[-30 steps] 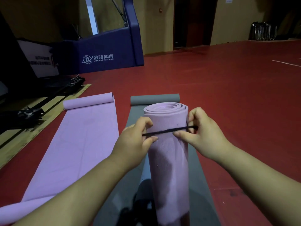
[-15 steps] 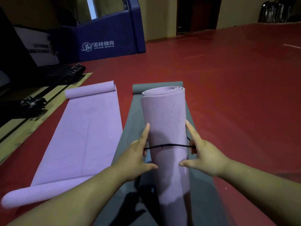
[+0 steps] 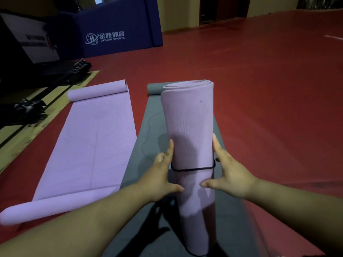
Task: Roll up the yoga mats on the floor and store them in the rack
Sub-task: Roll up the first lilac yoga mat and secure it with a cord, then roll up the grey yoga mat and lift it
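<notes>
A rolled purple yoga mat stands upright on a flat grey mat right in front of me. A black elastic band circles the roll about halfway down. My left hand and my right hand press against opposite sides of the roll at the band, fingers straight and pointing up, thumbs turned inward across its front. A second purple mat lies unrolled on the red floor to the left, curled at both ends. No rack is in view.
A blue padded base with white lettering stands at the back left. Black equipment lies on wooden boards along the left edge. Open red floor stretches to the right and towards a dark doorway.
Both hands slid the black band from near the top of the roll down to its middle. The fingers went from pinching the band to lying straight along the roll.
</notes>
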The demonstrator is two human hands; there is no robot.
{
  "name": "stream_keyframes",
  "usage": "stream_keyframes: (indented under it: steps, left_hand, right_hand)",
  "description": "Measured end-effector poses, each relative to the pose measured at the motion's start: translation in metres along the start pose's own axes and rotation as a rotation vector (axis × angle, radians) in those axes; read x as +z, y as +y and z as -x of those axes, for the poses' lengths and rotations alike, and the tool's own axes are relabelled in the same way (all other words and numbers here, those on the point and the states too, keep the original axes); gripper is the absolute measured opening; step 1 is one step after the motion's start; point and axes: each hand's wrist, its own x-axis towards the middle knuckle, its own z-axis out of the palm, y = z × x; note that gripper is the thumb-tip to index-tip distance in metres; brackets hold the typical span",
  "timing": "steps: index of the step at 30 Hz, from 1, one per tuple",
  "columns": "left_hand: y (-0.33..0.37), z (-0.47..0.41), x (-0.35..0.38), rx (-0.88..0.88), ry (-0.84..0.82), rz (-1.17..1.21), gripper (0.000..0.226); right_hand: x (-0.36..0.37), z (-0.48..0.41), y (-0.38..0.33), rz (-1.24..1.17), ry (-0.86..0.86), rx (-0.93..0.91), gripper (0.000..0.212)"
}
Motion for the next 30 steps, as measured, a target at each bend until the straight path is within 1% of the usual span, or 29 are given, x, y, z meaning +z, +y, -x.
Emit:
stream_keyframes:
  steps: [4,9,11,13,15,16,18,19,21,23,25,27,30]
  left_hand:
    - [0.016,-0.017,0.012,0.004,-0.004,0.035,0.150]
    - [0.046,-0.055,0.020,0.038,0.091,0.088,0.151]
    - [0.059,-0.079,0.023,0.054,0.085,0.198,0.151]
    - [0.078,-0.104,0.032,0.094,0.026,0.368,0.146]
    - [0.108,-0.126,0.045,0.143,0.003,0.514,0.137]
    - [0.123,-0.134,0.051,0.147,0.012,0.566,0.133]
    - [0.145,-0.148,0.062,0.151,0.031,0.583,0.121]
    - [0.145,-0.153,0.067,0.134,0.042,0.563,0.116]
    - [0.125,-0.157,0.071,0.019,0.075,0.513,0.106]
    - [0.087,-0.152,0.069,-0.139,0.121,0.447,0.092]
    - [0.044,-0.136,0.061,-0.270,0.150,0.330,0.079]
    - [0.008,-0.119,0.049,-0.351,0.141,0.227,0.074]
    - [-0.042,-0.101,0.037,-0.473,0.099,0.198,0.072]
  right_hand:
    - [-0.005,-0.008,-0.003,-0.110,0.034,0.060,0.143]
    - [-0.046,-0.021,-0.001,-0.039,0.083,0.119,0.143]
    - [-0.077,-0.022,0.000,-0.041,0.093,0.168,0.141]
    - [-0.112,-0.020,0.003,-0.017,0.110,0.225,0.138]
    - [-0.145,-0.016,0.009,0.025,0.197,0.289,0.132]
    - [-0.156,-0.014,0.013,0.052,0.282,0.330,0.126]
    - [-0.166,-0.011,0.024,0.119,0.455,0.406,0.109]
    - [-0.164,-0.011,0.030,0.135,0.492,0.418,0.102]
    - [-0.154,-0.012,0.040,0.148,0.447,0.405,0.092]
    - [-0.137,-0.016,0.046,0.156,0.321,0.408,0.086]
    - [-0.115,-0.024,0.052,0.138,0.183,0.446,0.082]
    - [-0.087,-0.033,0.058,0.106,0.050,0.495,0.078]
    - [-0.038,-0.047,0.066,0.012,-0.095,0.580,0.075]
